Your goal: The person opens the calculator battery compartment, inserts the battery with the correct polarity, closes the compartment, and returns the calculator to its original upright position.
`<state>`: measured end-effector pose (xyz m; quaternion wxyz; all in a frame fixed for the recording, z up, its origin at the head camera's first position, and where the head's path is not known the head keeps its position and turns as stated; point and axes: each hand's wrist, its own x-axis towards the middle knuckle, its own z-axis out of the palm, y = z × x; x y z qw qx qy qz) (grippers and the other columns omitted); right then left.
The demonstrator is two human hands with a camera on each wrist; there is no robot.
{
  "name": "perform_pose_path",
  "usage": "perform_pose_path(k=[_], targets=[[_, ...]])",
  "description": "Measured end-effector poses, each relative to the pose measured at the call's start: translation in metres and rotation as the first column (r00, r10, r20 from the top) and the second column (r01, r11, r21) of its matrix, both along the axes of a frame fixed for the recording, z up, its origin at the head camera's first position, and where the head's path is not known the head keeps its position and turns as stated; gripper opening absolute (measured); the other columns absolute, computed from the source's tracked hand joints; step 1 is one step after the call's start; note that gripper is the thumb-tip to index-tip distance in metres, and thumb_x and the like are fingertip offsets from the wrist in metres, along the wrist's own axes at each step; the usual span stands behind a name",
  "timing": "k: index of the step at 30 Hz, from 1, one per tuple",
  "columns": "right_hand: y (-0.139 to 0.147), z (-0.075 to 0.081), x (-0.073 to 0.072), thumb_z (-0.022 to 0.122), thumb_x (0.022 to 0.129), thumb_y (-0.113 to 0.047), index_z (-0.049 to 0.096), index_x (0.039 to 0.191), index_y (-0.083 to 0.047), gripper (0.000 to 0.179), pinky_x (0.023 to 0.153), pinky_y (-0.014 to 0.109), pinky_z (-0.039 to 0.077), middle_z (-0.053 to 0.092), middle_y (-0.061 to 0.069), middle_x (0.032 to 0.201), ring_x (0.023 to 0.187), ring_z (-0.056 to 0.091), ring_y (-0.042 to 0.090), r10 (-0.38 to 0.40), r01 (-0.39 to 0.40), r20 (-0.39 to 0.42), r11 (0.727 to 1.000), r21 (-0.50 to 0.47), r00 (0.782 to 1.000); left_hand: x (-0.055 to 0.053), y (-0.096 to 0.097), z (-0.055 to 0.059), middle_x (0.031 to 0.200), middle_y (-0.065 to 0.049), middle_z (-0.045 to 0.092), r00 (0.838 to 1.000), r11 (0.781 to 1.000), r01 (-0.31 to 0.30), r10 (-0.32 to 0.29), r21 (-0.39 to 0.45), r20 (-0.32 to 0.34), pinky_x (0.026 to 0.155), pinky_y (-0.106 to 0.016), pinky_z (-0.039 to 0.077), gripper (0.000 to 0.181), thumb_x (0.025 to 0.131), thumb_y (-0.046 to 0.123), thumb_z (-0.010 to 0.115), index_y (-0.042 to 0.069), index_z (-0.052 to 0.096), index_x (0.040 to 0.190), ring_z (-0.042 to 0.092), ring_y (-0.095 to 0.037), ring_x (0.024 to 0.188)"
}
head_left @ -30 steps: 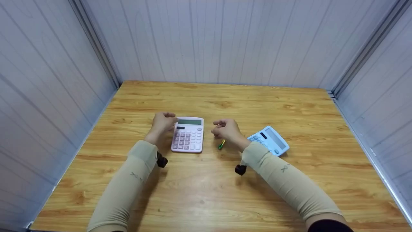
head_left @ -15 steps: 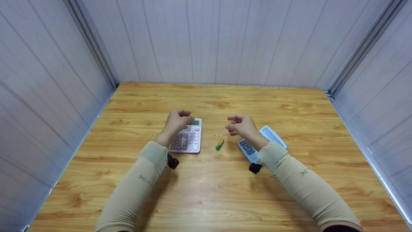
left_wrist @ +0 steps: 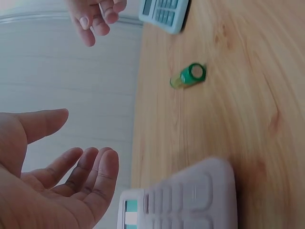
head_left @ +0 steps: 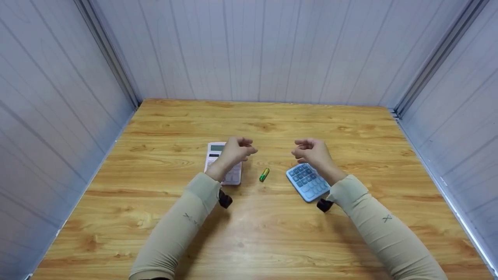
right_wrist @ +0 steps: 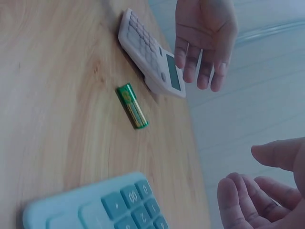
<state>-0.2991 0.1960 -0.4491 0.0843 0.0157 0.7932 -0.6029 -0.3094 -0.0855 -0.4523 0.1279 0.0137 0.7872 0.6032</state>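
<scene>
A pale pink calculator (head_left: 233, 175) lies on the table at left, partly hidden under my left hand (head_left: 235, 151), which hovers above it with loosely bent fingers and holds nothing. Right of it lies a green and yellow battery (head_left: 264, 174), shown end-on in the left wrist view and lengthwise in the right wrist view. My right hand (head_left: 313, 154) hangs over the top of a light blue calculator (head_left: 307, 181), whose upper part it hides. Its fingers are relaxed, thumb apart, with nothing between them. The blue calculator lies turned at an angle.
The wooden table (head_left: 249, 233) is enclosed by pale panel walls (head_left: 256, 50) at the back and both sides. Small black wrist cameras (head_left: 225, 199) hang under the sleeve cuffs.
Both hands have moved to the right, the left one across the pink calculator and the right one across the blue calculator. The battery and both calculators lie where they were on the table.
</scene>
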Motion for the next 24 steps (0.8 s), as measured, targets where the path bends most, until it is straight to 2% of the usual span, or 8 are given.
perform_pose_path(k=[6, 11, 17, 24], targets=[[0.021, 0.001, 0.003, 0.073, 0.101, -0.007, 0.060, 0.145, 0.007, 0.048, 0.084, 0.028, 0.066, 0.068, 0.000, 0.101, 0.086, 0.071, 0.010, -0.046, 0.046, -0.016, 0.999, 0.012, 0.999, 0.002, 0.020, -0.004, 0.136, -0.018, 0.066, 0.999, 0.999, 0.038, -0.039, -0.011, -0.005, 0.102, -0.044, 0.062, 0.046, 0.102, 0.017, 0.076, 0.000, 0.064, 0.143, 0.069, -0.032, 0.124], [0.039, 0.001, 0.004, 0.073, 0.102, -0.008, 0.059, 0.147, 0.007, 0.050, 0.087, 0.029, 0.065, 0.069, -0.002, 0.101, 0.089, 0.072, 0.009, -0.077, 0.077, -0.019, 0.997, 0.032, 0.997, 0.004, 0.033, -0.008, 0.132, -0.018, 0.067, 0.997, 0.997, 0.073, -0.074, -0.014, -0.017, 0.099, -0.044, 0.063, 0.044, 0.100, 0.015, 0.077, -0.001, 0.065, 0.140, 0.069, -0.026, 0.114], [0.058, 0.002, 0.006, 0.075, 0.101, -0.008, 0.061, 0.146, 0.006, 0.050, 0.081, 0.021, 0.062, 0.069, -0.007, 0.098, 0.086, 0.068, 0.002, -0.134, 0.135, -0.027, 0.988, 0.068, 0.991, 0.006, 0.046, -0.011, 0.128, -0.016, 0.065, 0.995, 0.995, 0.101, -0.101, 0.005, 0.010, 0.099, -0.044, 0.061, 0.048, 0.099, 0.013, 0.078, -0.003, 0.063, 0.141, 0.065, -0.021, 0.107], [0.077, 0.000, 0.009, 0.077, 0.100, -0.010, 0.063, 0.144, 0.005, 0.048, 0.084, 0.023, 0.059, 0.070, -0.008, 0.101, 0.089, 0.067, 0.000, -0.169, 0.174, -0.049, 0.976, 0.129, 0.984, 0.008, 0.062, -0.011, 0.137, -0.017, 0.064, 0.989, 0.989, 0.138, -0.135, -0.049, 0.057, 0.104, -0.041, 0.059, 0.054, 0.099, 0.017, 0.079, -0.002, 0.060, 0.146, 0.065, -0.026, 0.119]])
